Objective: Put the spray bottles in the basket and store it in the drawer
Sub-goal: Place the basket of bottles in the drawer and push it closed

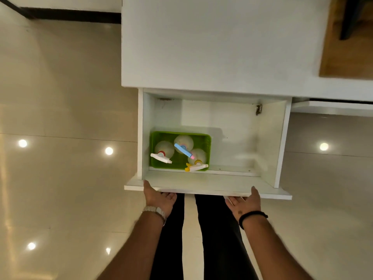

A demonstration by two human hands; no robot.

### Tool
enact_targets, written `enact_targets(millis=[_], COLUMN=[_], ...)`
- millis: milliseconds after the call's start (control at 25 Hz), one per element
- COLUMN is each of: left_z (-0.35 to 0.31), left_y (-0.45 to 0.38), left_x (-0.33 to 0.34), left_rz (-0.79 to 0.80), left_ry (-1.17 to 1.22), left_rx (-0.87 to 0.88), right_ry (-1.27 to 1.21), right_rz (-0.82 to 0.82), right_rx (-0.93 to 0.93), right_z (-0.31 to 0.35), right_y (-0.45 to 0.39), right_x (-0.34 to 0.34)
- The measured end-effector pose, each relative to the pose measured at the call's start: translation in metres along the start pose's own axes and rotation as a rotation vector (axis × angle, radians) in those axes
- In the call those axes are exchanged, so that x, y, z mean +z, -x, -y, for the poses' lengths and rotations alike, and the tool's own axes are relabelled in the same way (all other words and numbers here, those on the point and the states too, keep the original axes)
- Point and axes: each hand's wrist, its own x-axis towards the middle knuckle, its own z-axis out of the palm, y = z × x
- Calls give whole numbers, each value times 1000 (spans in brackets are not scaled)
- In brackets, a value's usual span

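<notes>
A white drawer [238, 184] stands pulled out from the white cabinet [212, 47]. In its left front corner sits a green basket [205, 141] holding three clear spray bottles: one with a red-collared white head [161, 157], one with a blue head [183, 150], one with a yellow-tipped white head [196, 166]. My left hand [159, 196] and my right hand [245, 202] press against the drawer's front panel, thumbs on its top edge, fingers under it. Neither hand touches the basket.
Glossy beige floor tiles [60, 118] with bright light reflections surround the cabinet. My dark-trousered legs [214, 229] stand right in front of the drawer. A wooden surface [347, 53] lies at the upper right, and a second white panel [331, 108] juts out to the drawer's right.
</notes>
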Motion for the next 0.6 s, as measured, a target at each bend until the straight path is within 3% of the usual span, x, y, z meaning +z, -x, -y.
enact_targets(millis=[160,440,600], left_z=[-23,-37,-50], left_y=[6,16,21], left_x=[23,61,84], left_rz=[-36,-90,11], left_ry=[53,-2,-71], left_rx=[-76,-39,-3], right_ry=[-87,-100,-22], right_rz=[-44,4,17], right_rx=[111,111,57], right_z=[22,43,61], right_y=[6,20,20], right_x=[25,60,83])
